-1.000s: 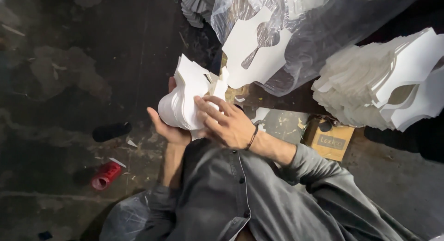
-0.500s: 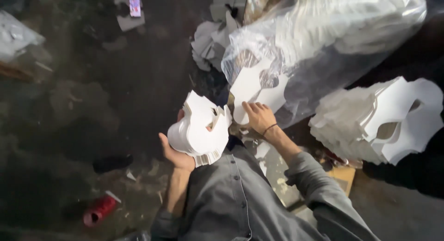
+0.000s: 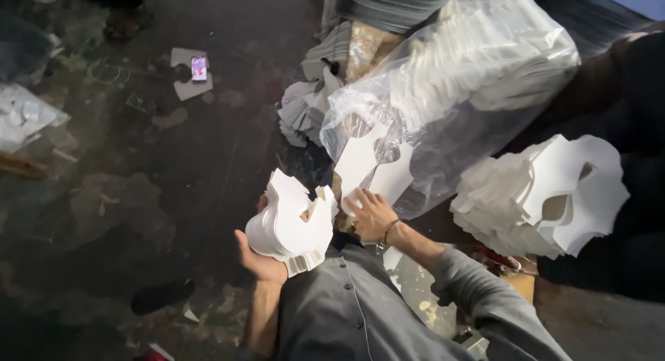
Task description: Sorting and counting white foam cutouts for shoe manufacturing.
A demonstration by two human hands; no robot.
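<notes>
My left hand [image 3: 260,260] is cupped under a thick stack of white die-cut card pieces [image 3: 291,226] and holds it up in front of my grey shirt. My right hand [image 3: 370,215], with a thin band on the wrist, reaches forward. Its fingers close on the lower edge of a white cut-out card piece [image 3: 367,164]. That piece sticks out of a large clear plastic bag [image 3: 471,77] full of the same white pieces.
A second fanned pile of white cut-outs [image 3: 547,195] lies at the right, over a brown box [image 3: 519,285]. Grey card scraps [image 3: 305,108] are heaped beyond the bag. On the dark dirty floor lie a phone [image 3: 199,68] and a black flat object [image 3: 163,295].
My right hand left the stack in my left hand and moved forward to the piece at the plastic bag. The view has tilted up, showing more floor and bag.
</notes>
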